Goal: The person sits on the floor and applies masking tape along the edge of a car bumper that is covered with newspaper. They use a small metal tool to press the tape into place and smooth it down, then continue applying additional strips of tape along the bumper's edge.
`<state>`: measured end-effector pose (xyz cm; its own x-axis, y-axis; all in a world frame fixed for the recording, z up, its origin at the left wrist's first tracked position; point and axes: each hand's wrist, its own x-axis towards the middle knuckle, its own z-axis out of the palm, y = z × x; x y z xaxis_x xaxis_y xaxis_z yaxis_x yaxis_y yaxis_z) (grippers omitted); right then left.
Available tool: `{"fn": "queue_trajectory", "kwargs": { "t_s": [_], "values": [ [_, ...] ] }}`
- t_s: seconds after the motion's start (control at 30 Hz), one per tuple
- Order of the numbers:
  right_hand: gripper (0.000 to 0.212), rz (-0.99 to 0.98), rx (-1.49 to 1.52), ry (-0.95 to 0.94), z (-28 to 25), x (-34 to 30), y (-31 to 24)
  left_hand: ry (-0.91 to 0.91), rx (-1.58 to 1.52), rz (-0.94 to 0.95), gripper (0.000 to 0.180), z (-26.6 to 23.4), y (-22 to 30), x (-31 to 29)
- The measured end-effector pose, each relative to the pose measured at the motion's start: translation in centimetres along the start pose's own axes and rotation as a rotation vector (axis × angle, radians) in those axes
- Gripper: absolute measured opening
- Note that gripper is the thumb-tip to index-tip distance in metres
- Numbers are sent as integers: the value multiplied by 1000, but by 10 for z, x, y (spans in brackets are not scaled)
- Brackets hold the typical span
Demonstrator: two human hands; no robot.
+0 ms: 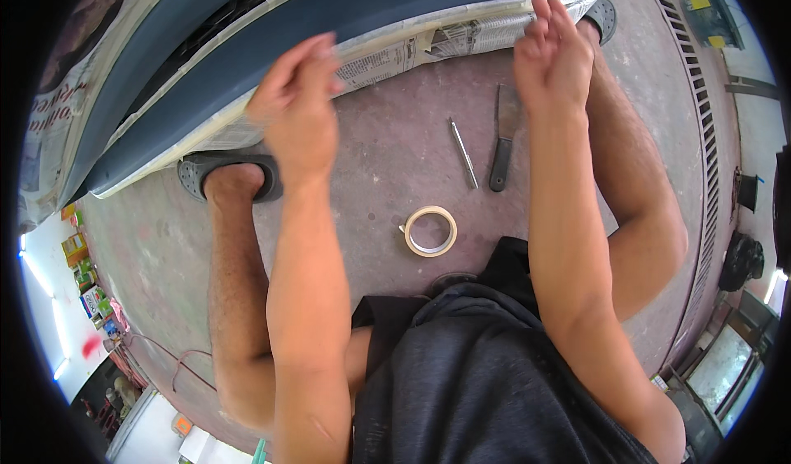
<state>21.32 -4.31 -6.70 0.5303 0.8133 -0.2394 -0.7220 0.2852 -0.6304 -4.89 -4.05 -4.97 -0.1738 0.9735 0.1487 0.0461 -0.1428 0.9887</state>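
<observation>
In front of me a dark blue-grey car bumper (346, 31) has its lower edge covered with newspaper (375, 68) and pale masking tape. My left hand (298, 105), blurred by motion, is raised near that edge with its fingers curled together. Further right, my right hand (556, 56) is closed at the papered edge, its fingertips bunched; anything pinched in either hand is too small to make out. On the floor between my legs lie a roll of masking tape (430, 208), a silver pen-like cutter (463, 152) and a putty knife (501, 163) with a black handle.
My legs in grey clogs (231, 175) flank the floor tools. A slotted drain grate (700, 118) runs along the right, with a dark bin (713, 19) beyond it. Colourful cans and boxes (89, 287) line the left wall, and a reddish hose (177, 355) lies nearby.
</observation>
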Motion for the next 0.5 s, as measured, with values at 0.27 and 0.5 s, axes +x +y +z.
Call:
{"fn": "queue_trajectory", "kwargs": {
  "t_s": [0.27, 0.5],
  "values": [
    [35, -333, -1578, 194, -152, -94, 54, 953, 296, -80, 25, -160, -8, -4],
    [44, -232, -1753, 163, -168, -115, 62, 287, 1142, -897, 90, -175, -3, -22]
  ]
}}
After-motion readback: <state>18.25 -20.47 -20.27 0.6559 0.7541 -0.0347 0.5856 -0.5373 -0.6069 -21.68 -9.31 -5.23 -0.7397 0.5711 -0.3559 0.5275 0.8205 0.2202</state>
